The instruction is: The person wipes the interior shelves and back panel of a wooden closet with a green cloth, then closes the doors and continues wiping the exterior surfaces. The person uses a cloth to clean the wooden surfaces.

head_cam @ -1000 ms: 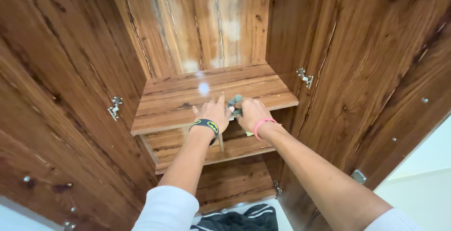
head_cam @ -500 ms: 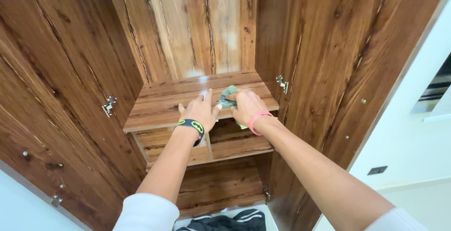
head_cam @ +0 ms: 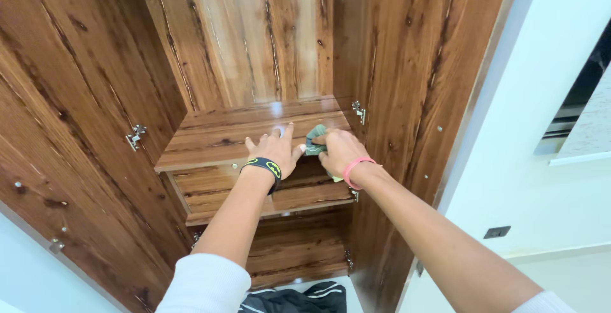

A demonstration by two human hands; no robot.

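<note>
My right hand, with a pink band on its wrist, is closed on a grey-green cloth and presses it onto the upper wooden shelf of an open cupboard. My left hand lies flat beside it on the shelf's front edge, fingers spread, touching the cloth's left side. A black wristband with a yellow emblem circles the left wrist. Part of the cloth is hidden under my right palm.
Two open cupboard doors flank the shelves, the left door and the right door, each with metal hinges. A lower shelf sits beneath. A white wall with a dark socket is at the right. Dark fabric lies below.
Both hands with the cloth have slid toward the right end of the upper shelf. My view has swung right, showing more of the white wall.
</note>
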